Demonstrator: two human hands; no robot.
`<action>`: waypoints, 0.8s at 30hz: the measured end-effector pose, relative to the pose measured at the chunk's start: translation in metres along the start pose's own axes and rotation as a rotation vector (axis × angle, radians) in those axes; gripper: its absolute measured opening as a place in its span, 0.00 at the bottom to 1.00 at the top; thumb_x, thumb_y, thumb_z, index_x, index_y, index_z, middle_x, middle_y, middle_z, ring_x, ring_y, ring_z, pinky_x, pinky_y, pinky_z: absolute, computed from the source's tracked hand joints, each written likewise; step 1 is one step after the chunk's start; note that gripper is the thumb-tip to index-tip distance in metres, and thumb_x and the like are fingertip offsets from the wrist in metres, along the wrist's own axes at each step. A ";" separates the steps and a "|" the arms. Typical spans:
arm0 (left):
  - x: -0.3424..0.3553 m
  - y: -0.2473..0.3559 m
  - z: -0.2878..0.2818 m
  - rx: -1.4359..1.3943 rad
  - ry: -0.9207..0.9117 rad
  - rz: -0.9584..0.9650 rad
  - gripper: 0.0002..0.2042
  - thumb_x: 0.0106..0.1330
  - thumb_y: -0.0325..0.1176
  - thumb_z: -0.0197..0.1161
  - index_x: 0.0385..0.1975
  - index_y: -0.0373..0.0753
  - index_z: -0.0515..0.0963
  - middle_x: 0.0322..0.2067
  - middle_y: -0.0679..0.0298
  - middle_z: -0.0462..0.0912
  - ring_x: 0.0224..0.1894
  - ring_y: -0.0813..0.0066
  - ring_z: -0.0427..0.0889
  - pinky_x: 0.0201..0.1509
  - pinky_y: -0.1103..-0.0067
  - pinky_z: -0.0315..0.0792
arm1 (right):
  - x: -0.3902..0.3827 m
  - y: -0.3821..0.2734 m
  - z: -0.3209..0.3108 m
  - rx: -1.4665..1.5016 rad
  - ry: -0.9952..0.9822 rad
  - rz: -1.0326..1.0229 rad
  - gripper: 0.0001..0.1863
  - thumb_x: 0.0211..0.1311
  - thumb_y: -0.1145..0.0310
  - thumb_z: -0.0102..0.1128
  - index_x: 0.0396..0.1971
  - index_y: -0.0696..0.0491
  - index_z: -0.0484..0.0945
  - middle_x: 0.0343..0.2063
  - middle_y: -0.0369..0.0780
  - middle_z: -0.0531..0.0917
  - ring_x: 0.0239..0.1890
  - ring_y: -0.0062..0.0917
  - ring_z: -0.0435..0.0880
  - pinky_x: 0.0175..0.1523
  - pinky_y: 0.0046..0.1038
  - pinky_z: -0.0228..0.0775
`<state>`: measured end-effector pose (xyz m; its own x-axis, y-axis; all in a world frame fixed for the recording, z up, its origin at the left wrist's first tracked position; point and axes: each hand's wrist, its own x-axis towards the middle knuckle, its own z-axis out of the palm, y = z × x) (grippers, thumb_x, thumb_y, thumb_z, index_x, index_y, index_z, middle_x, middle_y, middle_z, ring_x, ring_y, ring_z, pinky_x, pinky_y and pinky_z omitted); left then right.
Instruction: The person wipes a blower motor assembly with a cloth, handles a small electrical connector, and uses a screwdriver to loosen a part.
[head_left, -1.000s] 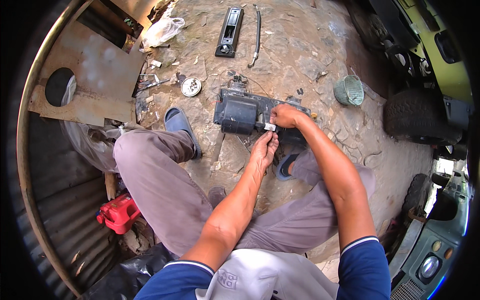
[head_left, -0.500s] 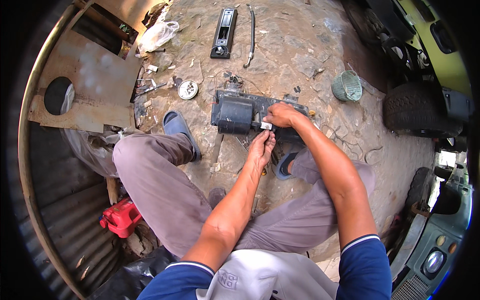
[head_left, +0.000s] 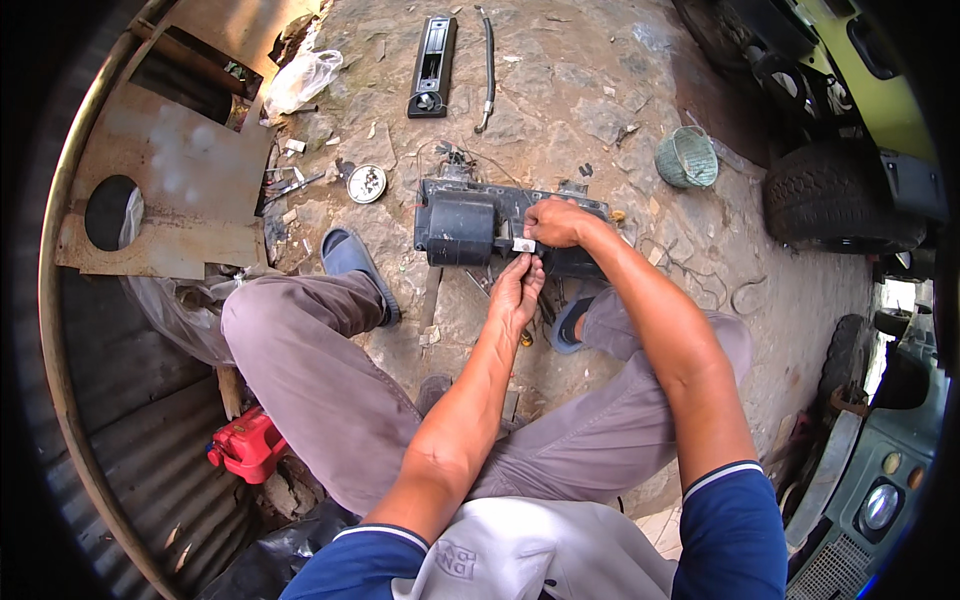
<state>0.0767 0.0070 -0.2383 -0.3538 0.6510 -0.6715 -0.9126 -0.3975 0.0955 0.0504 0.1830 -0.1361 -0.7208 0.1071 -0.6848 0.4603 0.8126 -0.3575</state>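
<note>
A black plastic housing (head_left: 460,228) with a rounded drum-like bulge lies across the ground before my feet. On its near edge sits a small white piece (head_left: 523,245). My right hand (head_left: 557,222) rests over the housing from the right, its fingers curled closed at the upper right of the white piece. From below, my left hand (head_left: 517,290) reaches up with thumb and fingers pinched just under that piece. What lies between the fingertips of either hand is too small or hidden to make out.
Beyond the housing lie a long black panel (head_left: 433,68) and a black hose (head_left: 488,70). A round tin (head_left: 366,183) of small parts stands left, a green basket (head_left: 687,158) right. Vehicle wheels (head_left: 845,208) line the right side; a red jerrycan (head_left: 246,444) sits lower left.
Both hands stay at the white piece with only slight finger shifts. The whole view has moved a little, so the housing and ground things appear slightly further left.
</note>
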 end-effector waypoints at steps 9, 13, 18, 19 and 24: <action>-0.001 0.001 -0.003 0.004 0.009 0.009 0.06 0.70 0.28 0.60 0.43 0.35 0.78 0.34 0.62 0.83 0.36 0.75 0.83 0.41 0.80 0.80 | -0.002 -0.001 0.003 0.002 0.031 -0.035 0.21 0.65 0.50 0.56 0.46 0.50 0.83 0.48 0.44 0.83 0.58 0.42 0.73 0.61 0.46 0.59; -0.003 -0.001 -0.001 0.009 0.019 -0.004 0.05 0.70 0.27 0.60 0.42 0.35 0.78 0.34 0.62 0.83 0.36 0.75 0.83 0.41 0.80 0.80 | 0.003 -0.003 0.014 -0.115 0.088 0.030 0.18 0.64 0.50 0.57 0.43 0.45 0.84 0.48 0.39 0.84 0.58 0.41 0.74 0.61 0.46 0.58; -0.002 0.001 -0.005 -0.005 0.002 0.004 0.05 0.71 0.27 0.59 0.41 0.35 0.78 0.35 0.61 0.83 0.37 0.74 0.83 0.41 0.79 0.80 | 0.002 0.001 0.005 0.060 0.005 -0.037 0.16 0.64 0.51 0.57 0.40 0.46 0.83 0.44 0.40 0.83 0.58 0.41 0.72 0.60 0.49 0.57; -0.002 0.001 -0.005 0.002 0.007 0.001 0.05 0.70 0.27 0.59 0.41 0.35 0.78 0.35 0.61 0.83 0.37 0.74 0.83 0.41 0.79 0.80 | 0.002 0.002 0.008 0.037 0.021 -0.026 0.16 0.64 0.51 0.57 0.39 0.46 0.83 0.44 0.40 0.84 0.58 0.41 0.72 0.60 0.49 0.57; -0.001 0.002 -0.006 0.010 -0.012 -0.006 0.05 0.71 0.27 0.59 0.42 0.36 0.78 0.35 0.62 0.83 0.37 0.74 0.83 0.41 0.79 0.80 | 0.006 -0.010 0.014 -0.236 0.009 0.071 0.20 0.65 0.53 0.56 0.51 0.45 0.82 0.51 0.40 0.82 0.61 0.41 0.71 0.62 0.48 0.58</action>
<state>0.0766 0.0019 -0.2424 -0.3510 0.6610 -0.6632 -0.9166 -0.3873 0.0991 0.0491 0.1678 -0.1458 -0.6965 0.1728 -0.6965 0.3764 0.9143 -0.1496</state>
